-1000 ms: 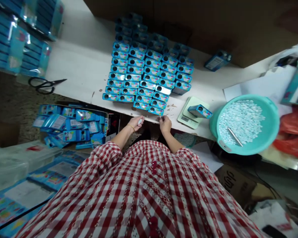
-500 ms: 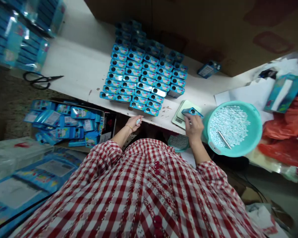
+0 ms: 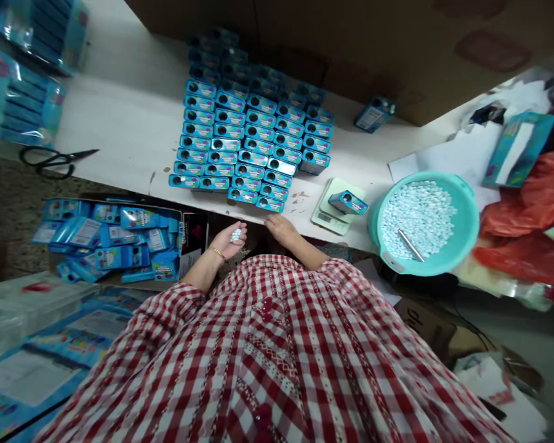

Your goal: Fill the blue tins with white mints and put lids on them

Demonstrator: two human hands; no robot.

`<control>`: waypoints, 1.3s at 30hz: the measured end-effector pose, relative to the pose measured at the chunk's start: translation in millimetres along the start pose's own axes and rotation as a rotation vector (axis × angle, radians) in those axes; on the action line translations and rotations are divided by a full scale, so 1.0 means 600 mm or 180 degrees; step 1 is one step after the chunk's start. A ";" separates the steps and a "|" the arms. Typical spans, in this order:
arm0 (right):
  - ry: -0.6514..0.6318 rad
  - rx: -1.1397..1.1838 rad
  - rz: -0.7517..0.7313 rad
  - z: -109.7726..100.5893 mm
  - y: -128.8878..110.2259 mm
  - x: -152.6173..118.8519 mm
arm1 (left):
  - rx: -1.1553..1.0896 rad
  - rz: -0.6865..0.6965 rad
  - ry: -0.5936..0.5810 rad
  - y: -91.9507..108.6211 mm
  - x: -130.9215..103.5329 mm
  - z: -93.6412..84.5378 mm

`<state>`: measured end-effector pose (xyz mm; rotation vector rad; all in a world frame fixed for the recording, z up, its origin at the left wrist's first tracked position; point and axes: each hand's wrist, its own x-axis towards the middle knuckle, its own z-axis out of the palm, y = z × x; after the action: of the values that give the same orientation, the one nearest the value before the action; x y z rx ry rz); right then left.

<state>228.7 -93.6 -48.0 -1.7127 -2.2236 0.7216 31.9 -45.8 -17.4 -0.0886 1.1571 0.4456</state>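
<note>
My left hand (image 3: 229, 239) is palm up at the table's front edge, its fingers curled round several small pale pellets (image 3: 236, 235). My right hand (image 3: 280, 228) is at the same edge, just below the front of the rows of blue boxes (image 3: 243, 195); its fingertips are bent and what they hold, if anything, is too small to tell. A blue box (image 3: 348, 202) with a round hole stands on the pale scale (image 3: 331, 219), with no hand on it. To the right of the scale sits a turquoise basin (image 3: 466, 240) of pellets with a metal tube (image 3: 410, 245) on them.
Black scissors (image 3: 50, 161) lie at the table's left. A carton (image 3: 181, 246) of blue boxes is below the front edge. One blue box (image 3: 373, 115) stands at the back right, near a large brown carton (image 3: 351, 37). Red plastic (image 3: 526, 215) lies far right.
My right hand has let go of the box on the scale and moved left, close to my left hand. The view has shifted slightly. My left hand still holds pellets, its palm showing more.
</note>
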 end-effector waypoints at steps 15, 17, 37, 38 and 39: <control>0.1762 -0.0423 0.0735 -0.177 0.084 -0.164 | 0.0588 -0.0636 -0.0565 -0.098 0.012 0.205; 0.0956 -0.0227 0.0252 -0.158 0.031 -0.153 | 0.0492 -0.0727 -0.0594 -0.109 0.016 0.209; 0.0771 0.1065 0.0347 -0.110 0.016 -0.167 | 0.0691 -0.1100 -0.0683 -0.148 0.052 0.215; 0.0862 0.1103 0.0390 -0.120 0.022 -0.168 | 0.0678 -0.1063 -0.0681 -0.148 0.053 0.217; 0.1011 0.1155 0.0465 -0.133 0.032 -0.167 | 0.0658 -0.1020 -0.0655 -0.147 0.054 0.220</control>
<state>311.1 -166.9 20.4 -1.6788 -1.6564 0.7675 190.6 -77.8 -6.8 -0.0456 0.9588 0.0483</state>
